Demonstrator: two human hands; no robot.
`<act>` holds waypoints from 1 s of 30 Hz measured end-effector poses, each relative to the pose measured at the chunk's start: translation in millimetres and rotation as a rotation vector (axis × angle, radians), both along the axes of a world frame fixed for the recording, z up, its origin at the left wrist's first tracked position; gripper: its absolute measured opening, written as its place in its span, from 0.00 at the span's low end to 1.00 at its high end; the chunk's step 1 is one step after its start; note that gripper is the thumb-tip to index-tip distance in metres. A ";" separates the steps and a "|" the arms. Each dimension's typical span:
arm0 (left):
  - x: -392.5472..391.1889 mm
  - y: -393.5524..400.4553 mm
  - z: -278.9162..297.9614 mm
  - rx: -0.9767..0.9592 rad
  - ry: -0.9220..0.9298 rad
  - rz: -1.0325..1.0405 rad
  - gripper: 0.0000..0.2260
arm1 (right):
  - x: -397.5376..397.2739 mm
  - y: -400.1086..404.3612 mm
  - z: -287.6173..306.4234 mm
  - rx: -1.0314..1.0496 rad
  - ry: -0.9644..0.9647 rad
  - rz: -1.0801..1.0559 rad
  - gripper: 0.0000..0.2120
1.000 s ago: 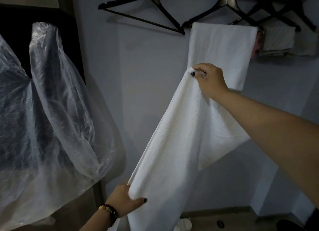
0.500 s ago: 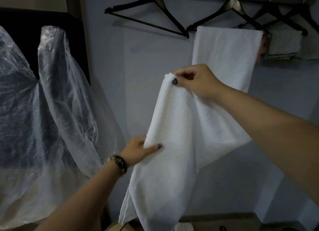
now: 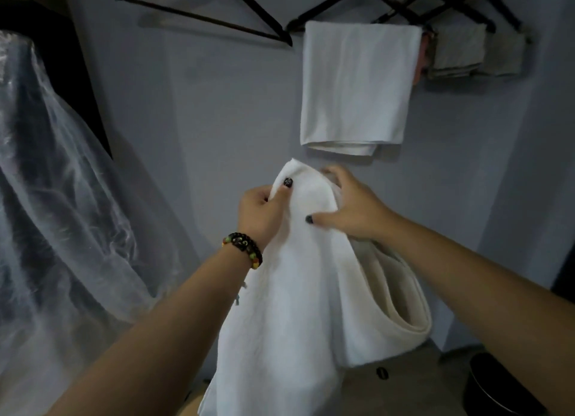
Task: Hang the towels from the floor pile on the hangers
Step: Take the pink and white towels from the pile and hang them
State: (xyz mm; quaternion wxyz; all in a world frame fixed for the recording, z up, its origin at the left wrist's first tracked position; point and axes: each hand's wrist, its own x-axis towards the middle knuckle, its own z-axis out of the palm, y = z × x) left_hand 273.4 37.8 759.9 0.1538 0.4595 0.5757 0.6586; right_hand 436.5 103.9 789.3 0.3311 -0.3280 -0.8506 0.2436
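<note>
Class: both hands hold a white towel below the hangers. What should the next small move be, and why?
Probably lift the folded towel toward the empty hanger at upper left. The left hand and right hand already grip its top together, it hangs doubled, and the neighbouring hanger already carries a hung towel.

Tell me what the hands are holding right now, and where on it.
Both hands hold one white towel at its top fold: the left hand pinches the upper left edge, the right hand grips the upper right.
</note>
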 end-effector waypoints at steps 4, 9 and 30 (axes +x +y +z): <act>4.1 9.6 1.1 0.000 -0.009 0.046 0.22 | 38.9 10.6 -37.6 -0.110 -0.252 -0.114 0.34; -5.9 16.0 21.1 0.048 0.023 0.168 0.24 | 77.2 49.3 -47.9 -0.079 -0.371 -0.153 0.14; -58.9 16.5 33.8 -0.050 -0.176 -0.017 0.14 | 24.7 143.2 53.8 0.457 -0.091 -0.134 0.09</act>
